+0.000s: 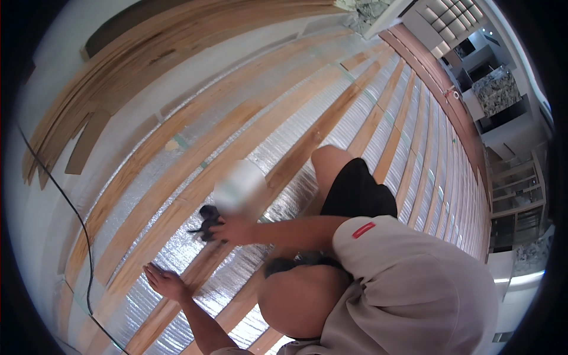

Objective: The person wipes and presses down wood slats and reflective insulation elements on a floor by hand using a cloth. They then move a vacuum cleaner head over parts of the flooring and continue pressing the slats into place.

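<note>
Low at the left, my left hand [164,283] lies on a wooden strip [142,260], fingers stretched out, holding nothing. Coming in from the right, my right arm reaches across to the foil. My right hand [234,229] is closed on a small black object [208,223] with short prongs; its kind cannot be made out. Just beyond it is a blurred whitish shape [239,182] whose kind I cannot tell. Under both hands, shiny silver foil sheeting [183,242] shows between the spaced strips.
Rows of wooden strips [334,121] run over the foil toward the far right. Long stacked boards [160,50] lie along the far left, with a short offcut [87,142] beside them. A black cable [74,216] crosses the left side. Cabinets [509,183] stand at right.
</note>
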Demonstrator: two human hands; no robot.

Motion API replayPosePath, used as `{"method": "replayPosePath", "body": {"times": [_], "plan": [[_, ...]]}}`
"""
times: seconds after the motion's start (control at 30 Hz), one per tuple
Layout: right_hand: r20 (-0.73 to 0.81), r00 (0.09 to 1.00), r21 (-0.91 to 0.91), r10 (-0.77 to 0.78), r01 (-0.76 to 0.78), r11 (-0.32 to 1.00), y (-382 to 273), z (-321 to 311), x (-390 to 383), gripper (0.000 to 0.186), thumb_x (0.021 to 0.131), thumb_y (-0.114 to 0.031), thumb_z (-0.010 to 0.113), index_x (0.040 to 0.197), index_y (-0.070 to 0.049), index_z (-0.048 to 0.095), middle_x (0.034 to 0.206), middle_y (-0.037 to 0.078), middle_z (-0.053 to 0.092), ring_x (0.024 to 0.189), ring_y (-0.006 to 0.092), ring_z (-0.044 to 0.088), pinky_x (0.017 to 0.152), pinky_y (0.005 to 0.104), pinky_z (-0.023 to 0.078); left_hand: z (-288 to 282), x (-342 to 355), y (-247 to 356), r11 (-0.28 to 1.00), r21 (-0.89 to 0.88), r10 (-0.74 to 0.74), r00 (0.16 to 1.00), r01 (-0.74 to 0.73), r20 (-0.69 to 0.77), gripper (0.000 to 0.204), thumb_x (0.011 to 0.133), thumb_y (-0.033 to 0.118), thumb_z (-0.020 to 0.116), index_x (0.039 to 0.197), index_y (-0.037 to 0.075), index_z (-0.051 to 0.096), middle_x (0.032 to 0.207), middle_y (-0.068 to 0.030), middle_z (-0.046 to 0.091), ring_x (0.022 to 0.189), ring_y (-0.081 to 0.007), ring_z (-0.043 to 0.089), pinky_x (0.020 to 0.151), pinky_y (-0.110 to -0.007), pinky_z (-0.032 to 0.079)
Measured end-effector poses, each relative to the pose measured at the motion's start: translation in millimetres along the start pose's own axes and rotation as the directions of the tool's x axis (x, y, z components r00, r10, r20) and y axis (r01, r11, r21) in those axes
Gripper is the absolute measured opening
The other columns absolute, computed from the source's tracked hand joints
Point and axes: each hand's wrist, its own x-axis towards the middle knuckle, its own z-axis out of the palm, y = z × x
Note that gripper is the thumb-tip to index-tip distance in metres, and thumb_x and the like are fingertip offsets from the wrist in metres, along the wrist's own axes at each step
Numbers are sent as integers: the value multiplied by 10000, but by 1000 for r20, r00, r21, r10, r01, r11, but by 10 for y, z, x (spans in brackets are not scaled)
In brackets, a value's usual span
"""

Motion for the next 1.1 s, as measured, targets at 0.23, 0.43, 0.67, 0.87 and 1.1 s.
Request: {"method": "replayPosePath", "body": {"times": [0.23,0.43,0.67,0.87,1.1], "plan": [[-82,723,493,686,-569,658,1457,-407,-1535,285,1013,-232,539,1221,-62,633,1128,176,689,1012,370,660,895,465,520,138,-176,-405,979,-186,79,995,-88,-55,411,942,72,472,1295,-72,627,1338,-280,629,1263,-461,573,1119,-517,427],[-394,488,98,779,-820,563,1961,-495,-2368,562,828,-19,627,1375,-150,614,1441,177,588,1175,407,625,1010,473,526,67,11,-127,999,45,-2,997,-1,76,393,987,97,502,1346,-40,586,1390,-290,585,1298,-440,547,1123,-514,420],[-56,510,314,859,-807,500,1061,-439,-1808,445,885,-138,630,1326,-104,581,1106,201,687,926,386,684,751,569,554,100,-30,-903,973,215,-135,967,87,217,453,1074,270,414,1370,-55,527,1449,-281,522,1318,-464,514,1096,-553,434],[-234,613,291,755,-697,656,833,-374,-2456,488,813,-184,724,1297,-201,666,1366,13,637,1138,309,584,954,512,497,152,-675,2236,810,-463,504,830,-359,238,439,1079,206,422,1438,-20,534,1448,-317,506,1311,-501,504,1119,-578,395],[-342,704,387,622,-498,776,819,-140,-2978,520,799,-268,770,1308,-216,677,1445,-30,607,1108,287,595,965,435,511,169,-793,2619,756,-428,622,746,-494,238,426,1069,186,429,1432,0,549,1527,-258,463,1395,-461,444,1163,-571,350]]}}
